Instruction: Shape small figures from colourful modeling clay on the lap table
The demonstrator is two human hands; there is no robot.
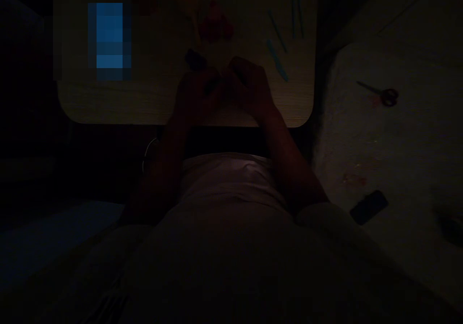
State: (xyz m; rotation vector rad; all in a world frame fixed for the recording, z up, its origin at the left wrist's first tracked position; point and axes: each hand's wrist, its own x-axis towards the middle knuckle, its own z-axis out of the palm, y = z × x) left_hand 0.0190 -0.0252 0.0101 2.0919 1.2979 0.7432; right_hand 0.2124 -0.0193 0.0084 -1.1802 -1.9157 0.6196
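Note:
The light is very dim. My left hand (197, 92) and my right hand (251, 83) meet above the near part of a wooden table (119, 102), their fingers curled inward and close together. Whatever is between the fingers is too dark to make out. Just beyond my left hand lies a small dark lump (196, 60). Farther back sits a cluster of red and pinkish lumps (216, 24), with a faint yellow-orange piece (191, 3) beside it. To the right of my right hand lies a flat teal tool (278, 61), shaped like a small plastic knife.
Several thin teal sticks, one of them a slanted stick (278, 31), lie at the table's right. On a pale surface (408, 145) to the right are scissors (388, 97) and a dark phone-like rectangle (369, 207). A pixelated blue patch (109, 34) covers the back left.

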